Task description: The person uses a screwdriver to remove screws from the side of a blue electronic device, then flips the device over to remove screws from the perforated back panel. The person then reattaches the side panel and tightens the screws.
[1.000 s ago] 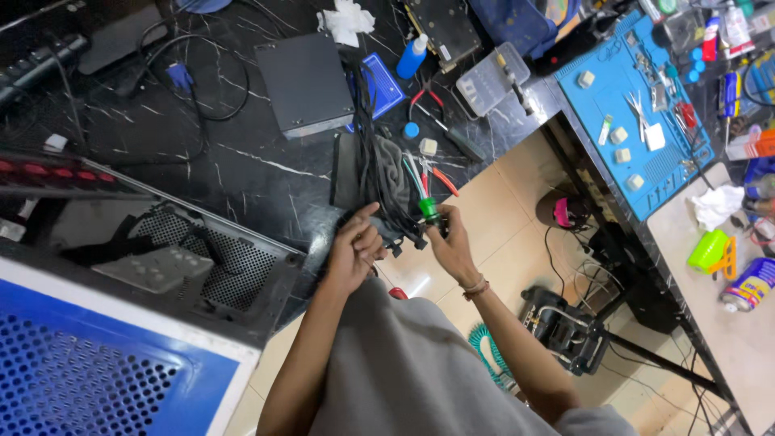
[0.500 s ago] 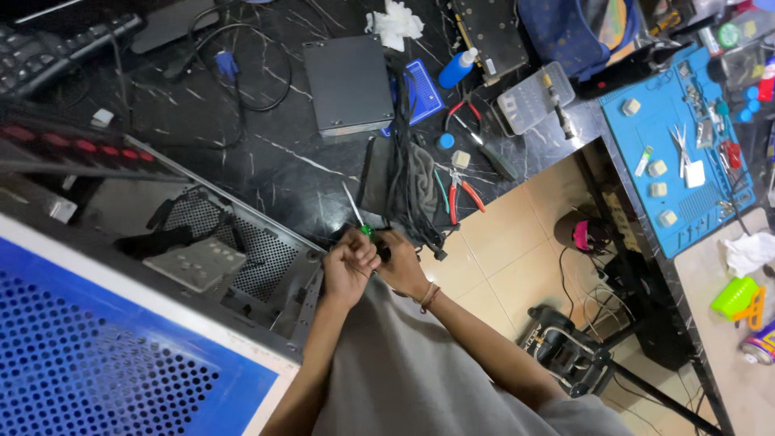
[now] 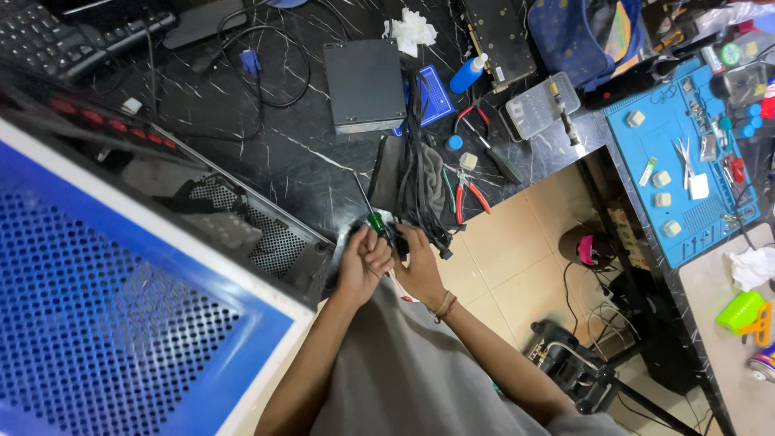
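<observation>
Left hand [image 3: 362,262] is gripping a green-handled screwdriver [image 3: 367,208], shaft pointing up and away over the black table [image 3: 266,145]. Right hand [image 3: 420,262] is closing around black cables [image 3: 416,161] just beside it. Red pliers [image 3: 467,194] are lying right.

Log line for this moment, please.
left hand: grips green-handled screwdriver | right hand: on black cables | place: black marble desk edge

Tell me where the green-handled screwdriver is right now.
In the head view, the green-handled screwdriver is at centre, gripped in the left hand at the dark table's edge, beside the black cable bundle.
</observation>
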